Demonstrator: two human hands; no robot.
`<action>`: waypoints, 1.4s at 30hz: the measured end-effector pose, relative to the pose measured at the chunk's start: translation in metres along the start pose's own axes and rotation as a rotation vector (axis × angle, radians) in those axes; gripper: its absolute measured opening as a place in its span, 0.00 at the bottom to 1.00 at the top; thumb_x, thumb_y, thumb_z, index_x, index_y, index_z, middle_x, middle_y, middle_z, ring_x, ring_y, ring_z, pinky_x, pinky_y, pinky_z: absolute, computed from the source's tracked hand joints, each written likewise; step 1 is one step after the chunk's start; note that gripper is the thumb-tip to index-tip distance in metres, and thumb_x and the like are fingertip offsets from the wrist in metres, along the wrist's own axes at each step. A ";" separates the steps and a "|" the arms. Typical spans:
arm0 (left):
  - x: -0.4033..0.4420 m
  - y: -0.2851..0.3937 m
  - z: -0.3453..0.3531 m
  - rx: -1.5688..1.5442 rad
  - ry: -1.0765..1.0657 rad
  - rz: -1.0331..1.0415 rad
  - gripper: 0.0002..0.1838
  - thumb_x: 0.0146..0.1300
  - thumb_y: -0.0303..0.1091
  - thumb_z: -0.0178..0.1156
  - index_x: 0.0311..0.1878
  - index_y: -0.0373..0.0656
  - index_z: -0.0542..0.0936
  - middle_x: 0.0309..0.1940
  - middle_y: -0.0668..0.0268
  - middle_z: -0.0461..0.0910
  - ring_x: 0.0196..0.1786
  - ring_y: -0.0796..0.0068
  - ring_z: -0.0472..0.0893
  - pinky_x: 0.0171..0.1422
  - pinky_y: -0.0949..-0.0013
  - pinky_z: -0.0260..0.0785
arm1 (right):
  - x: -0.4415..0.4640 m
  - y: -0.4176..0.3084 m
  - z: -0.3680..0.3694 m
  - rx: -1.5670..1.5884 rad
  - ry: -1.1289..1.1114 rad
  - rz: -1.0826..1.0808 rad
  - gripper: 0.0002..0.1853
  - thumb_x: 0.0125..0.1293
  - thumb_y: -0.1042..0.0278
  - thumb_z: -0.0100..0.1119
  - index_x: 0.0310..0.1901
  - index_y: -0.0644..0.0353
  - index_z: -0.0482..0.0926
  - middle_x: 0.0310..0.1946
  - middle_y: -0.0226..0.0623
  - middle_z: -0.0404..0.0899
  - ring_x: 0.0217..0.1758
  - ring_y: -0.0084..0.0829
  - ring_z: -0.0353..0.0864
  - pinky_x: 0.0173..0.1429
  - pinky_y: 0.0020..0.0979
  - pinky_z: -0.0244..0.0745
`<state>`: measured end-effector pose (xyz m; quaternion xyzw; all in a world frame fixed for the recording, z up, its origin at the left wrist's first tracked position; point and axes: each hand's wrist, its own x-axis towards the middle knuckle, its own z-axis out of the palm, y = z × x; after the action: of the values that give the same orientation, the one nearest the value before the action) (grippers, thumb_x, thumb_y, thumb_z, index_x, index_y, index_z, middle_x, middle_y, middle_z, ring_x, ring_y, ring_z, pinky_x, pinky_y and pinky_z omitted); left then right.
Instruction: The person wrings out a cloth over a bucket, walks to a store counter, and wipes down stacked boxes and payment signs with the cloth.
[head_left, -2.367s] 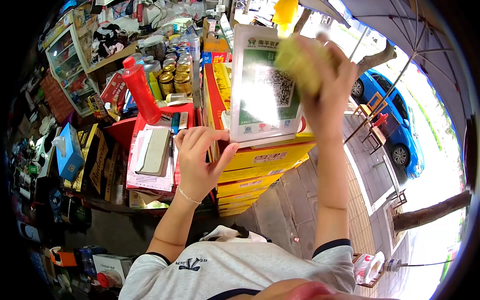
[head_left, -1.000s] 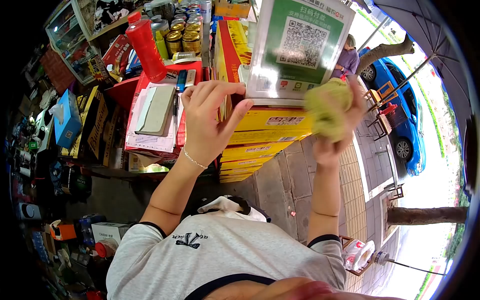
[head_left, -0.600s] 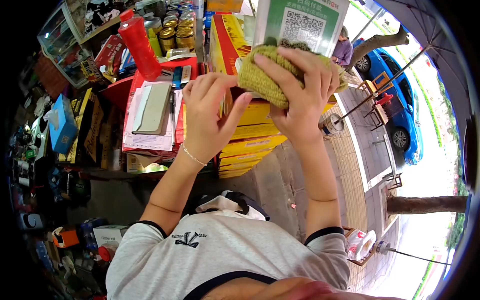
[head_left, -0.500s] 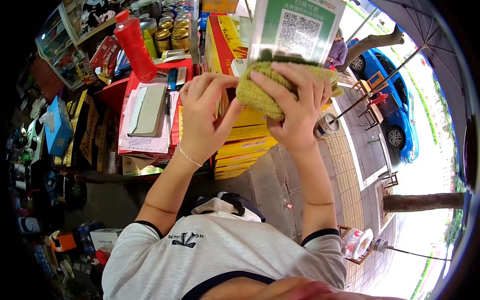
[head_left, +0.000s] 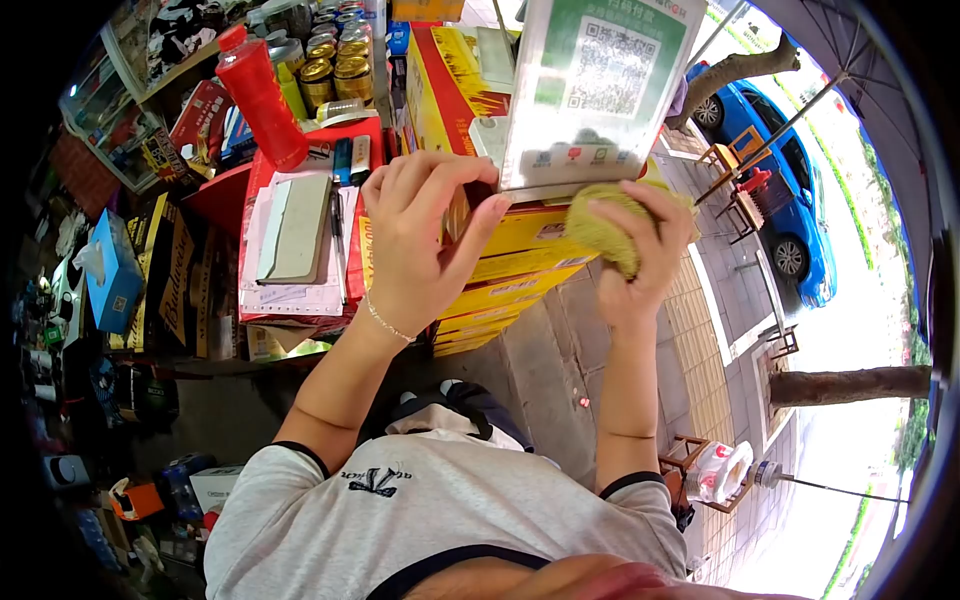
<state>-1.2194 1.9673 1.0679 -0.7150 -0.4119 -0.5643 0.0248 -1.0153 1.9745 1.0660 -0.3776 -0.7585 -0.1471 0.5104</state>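
Note:
A yellow-green towel point(head_left: 603, 228) is bunched in my right hand point(head_left: 650, 240), at the lower right corner of an upright QR code sign point(head_left: 530, 120). The sign has a white face with a green panel and stands on stacked yellow-and-red boxes point(head_left: 520, 268). At its lower left corner is my left hand point(head_left: 415, 225), with thumb and forefinger closed around the edge of its base. Part of the sign's right bottom edge is hidden behind the towel.
Left of the hands lie a notebook point(head_left: 296, 228), a pen point(head_left: 337, 240) and papers. A red bottle point(head_left: 262, 100) stands behind them, near several gold cans point(head_left: 352, 80). A blue tissue box point(head_left: 118, 265) sits farther left. Outside are chairs and a blue car point(head_left: 790, 190).
My right hand has moved the towel down and right, from across the sign's lower part to its bottom right corner. The sign's lower face now shows. My left hand stays near the lower left corner.

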 end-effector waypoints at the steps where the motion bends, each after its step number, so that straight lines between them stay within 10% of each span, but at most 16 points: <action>1: 0.000 0.000 0.000 -0.001 0.001 0.002 0.08 0.53 0.34 0.61 0.36 0.47 0.76 0.33 0.70 0.73 0.40 0.70 0.70 0.51 0.65 0.51 | -0.003 0.003 0.004 -0.003 -0.001 0.005 0.21 0.36 0.71 0.50 0.38 0.48 0.81 0.43 0.30 0.73 0.47 0.30 0.70 0.56 0.35 0.52; 4: -0.001 -0.002 0.000 0.007 -0.002 0.011 0.08 0.53 0.33 0.61 0.37 0.47 0.76 0.33 0.70 0.73 0.41 0.70 0.70 0.51 0.65 0.51 | -0.005 -0.008 0.017 0.126 0.342 0.184 0.20 0.42 0.71 0.49 0.40 0.46 0.81 0.43 0.29 0.72 0.48 0.28 0.68 0.58 0.37 0.51; 10: -0.001 -0.004 -0.002 0.018 -0.011 0.025 0.09 0.51 0.30 0.60 0.38 0.47 0.76 0.34 0.70 0.73 0.42 0.69 0.70 0.52 0.65 0.51 | 0.002 -0.045 0.035 -0.227 0.061 -0.147 0.19 0.43 0.64 0.51 0.41 0.40 0.81 0.44 0.25 0.72 0.50 0.28 0.67 0.64 0.40 0.44; 42: -0.002 -0.016 0.003 0.002 0.036 0.085 0.10 0.50 0.28 0.58 0.37 0.50 0.76 0.33 0.72 0.74 0.40 0.69 0.70 0.50 0.63 0.50 | -0.009 -0.046 0.046 -0.240 0.212 0.191 0.19 0.43 0.71 0.49 0.40 0.48 0.81 0.42 0.30 0.73 0.45 0.32 0.68 0.56 0.36 0.52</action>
<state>-1.2270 1.9783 1.0582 -0.7214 -0.3814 -0.5752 0.0571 -1.0770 1.9677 1.0453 -0.4883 -0.6383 -0.2264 0.5503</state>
